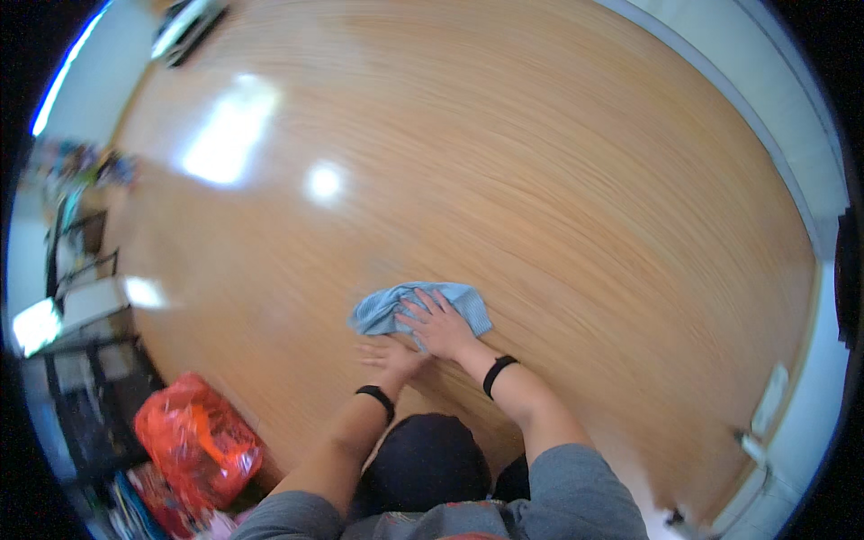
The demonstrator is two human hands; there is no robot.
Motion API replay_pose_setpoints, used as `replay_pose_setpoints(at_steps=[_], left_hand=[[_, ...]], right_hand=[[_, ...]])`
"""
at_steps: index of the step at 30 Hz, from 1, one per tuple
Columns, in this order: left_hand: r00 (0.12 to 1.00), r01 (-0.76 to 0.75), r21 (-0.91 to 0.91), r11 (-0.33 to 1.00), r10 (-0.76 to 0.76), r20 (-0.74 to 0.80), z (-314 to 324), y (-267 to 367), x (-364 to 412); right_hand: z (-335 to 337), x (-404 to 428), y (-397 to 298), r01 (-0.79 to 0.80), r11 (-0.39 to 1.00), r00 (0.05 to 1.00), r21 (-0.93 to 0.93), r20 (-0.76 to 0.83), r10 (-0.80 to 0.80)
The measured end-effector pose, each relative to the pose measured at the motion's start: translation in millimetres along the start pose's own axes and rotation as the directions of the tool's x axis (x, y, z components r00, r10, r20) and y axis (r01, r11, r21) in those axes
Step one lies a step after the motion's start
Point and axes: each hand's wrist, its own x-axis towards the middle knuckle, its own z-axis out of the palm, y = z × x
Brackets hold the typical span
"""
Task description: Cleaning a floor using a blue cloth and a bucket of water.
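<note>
A crumpled blue striped cloth [385, 307] lies on the wood-grain floor [574, 223] just before my knees. My right hand [442, 329] rests flat on top of it, fingers spread towards the far edge. Close to the cloth's near edge, my left hand [391, 358] is low over the floor with its fingers apart and nothing in it. Whether its palm touches the floor is hard to tell because of blur. The two hands meet or overlap near the right wrist. Each forearm wears a black band.
A red plastic bag [199, 442] sits at lower left beside a black rack [94, 391]. A white power strip [769, 398] and cable lie along the right wall. Blurred clutter [88, 162] lines the left side, and a dark-and-white object [189, 30] stands at upper left.
</note>
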Motion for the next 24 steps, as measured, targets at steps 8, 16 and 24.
replay_pose_setpoints(at_steps=[8,16,24], left_hand=[[0.986,0.131,-0.062,0.989,-0.124,0.113,-39.2,10.6,-28.3],[0.966,-0.134,-0.266,0.955,0.186,0.181,-37.5,4.4,-35.4],[0.785,-0.051,-0.746,0.664,0.489,0.382,-10.4,-19.8,-13.9]], right_hand=[[-48.5,-283.2,86.2,-0.947,0.238,0.287,-0.216,-0.235,0.929],[-35.0,-229.4,69.5,-0.943,0.249,0.164,0.221,-0.342,0.925],[-26.2,-384.0,24.8,-0.378,0.923,0.847,0.073,-0.376,0.376]])
